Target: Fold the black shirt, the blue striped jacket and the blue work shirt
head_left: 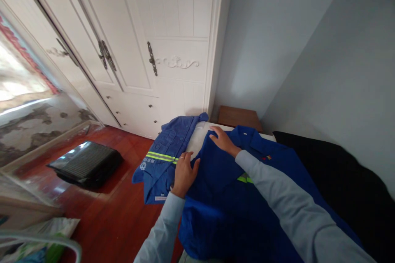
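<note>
A blue work jacket (228, 205) with a yellow-green reflective strip lies spread across a white surface. My right hand (224, 140) rests over its upper edge, near the collar, with the fingers stretched out and apart. At the jacket's left edge is my left hand (185, 174), thumb apart from the fingers and a ring on one finger. I see no cloth pinched in either hand. Just left of my left hand, a second blue work garment (174, 135) lies folded, with buttons, a yellow-green reflective band and a white gear print.
A white wardrobe (182, 16) with dark handles stands ahead. Beside it is a low brown wooden piece (239, 117) against the grey wall. Black fabric (333, 164) lies at the right. A dark ribbed case (84, 162) sits on the red-brown floor (101, 218).
</note>
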### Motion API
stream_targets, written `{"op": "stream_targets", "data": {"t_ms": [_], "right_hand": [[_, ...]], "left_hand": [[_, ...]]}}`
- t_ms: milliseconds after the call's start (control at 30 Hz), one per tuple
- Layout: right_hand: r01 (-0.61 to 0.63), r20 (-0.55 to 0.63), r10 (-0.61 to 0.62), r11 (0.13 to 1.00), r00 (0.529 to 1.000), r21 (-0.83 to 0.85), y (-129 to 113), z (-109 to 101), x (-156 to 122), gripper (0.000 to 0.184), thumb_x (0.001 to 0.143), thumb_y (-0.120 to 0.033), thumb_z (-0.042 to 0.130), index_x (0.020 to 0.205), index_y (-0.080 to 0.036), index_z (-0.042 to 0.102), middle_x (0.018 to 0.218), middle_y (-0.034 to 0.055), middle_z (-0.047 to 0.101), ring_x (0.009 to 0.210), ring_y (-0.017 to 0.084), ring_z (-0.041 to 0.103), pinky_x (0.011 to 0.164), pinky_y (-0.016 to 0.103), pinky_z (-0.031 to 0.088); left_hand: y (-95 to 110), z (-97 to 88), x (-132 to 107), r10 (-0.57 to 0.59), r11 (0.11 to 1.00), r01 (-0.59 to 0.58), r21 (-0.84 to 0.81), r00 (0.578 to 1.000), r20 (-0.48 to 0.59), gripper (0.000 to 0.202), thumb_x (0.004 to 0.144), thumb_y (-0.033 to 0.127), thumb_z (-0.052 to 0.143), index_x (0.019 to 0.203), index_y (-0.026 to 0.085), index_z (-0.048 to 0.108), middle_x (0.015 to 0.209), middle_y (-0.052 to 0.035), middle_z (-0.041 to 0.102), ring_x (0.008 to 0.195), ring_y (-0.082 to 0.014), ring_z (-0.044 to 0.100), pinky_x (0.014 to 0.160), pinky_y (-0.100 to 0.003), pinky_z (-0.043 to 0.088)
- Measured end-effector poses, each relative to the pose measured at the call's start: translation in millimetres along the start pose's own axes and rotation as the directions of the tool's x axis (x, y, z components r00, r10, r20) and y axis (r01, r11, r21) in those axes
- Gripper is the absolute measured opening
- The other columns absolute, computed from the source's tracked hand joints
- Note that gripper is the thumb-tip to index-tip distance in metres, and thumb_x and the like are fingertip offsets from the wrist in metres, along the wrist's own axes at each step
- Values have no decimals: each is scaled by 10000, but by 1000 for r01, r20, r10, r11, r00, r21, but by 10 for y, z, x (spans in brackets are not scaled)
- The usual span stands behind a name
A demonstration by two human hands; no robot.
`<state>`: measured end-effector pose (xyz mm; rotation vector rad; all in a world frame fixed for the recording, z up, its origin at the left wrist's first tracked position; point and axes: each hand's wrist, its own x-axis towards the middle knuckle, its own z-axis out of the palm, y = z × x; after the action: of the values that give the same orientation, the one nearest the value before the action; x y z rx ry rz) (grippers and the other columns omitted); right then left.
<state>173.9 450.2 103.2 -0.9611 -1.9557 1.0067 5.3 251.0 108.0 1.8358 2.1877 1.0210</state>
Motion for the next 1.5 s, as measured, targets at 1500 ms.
{"op": "stream_targets", "data": {"t_ms": [1500], "right_hand": [[428, 517, -78, 670, 853, -606, -57, 185, -746, 724, 1009, -617, 324, 1564, -154, 364, 1609, 144, 292, 1526, 273, 240, 1258, 498, 194]], "left_hand": [[-275, -60, -353, 251, 933, -292, 210, 947, 201, 447, 999, 325, 402, 1371, 156, 582, 1458, -138, 535, 1409, -254, 468, 1202, -441, 384]]}}
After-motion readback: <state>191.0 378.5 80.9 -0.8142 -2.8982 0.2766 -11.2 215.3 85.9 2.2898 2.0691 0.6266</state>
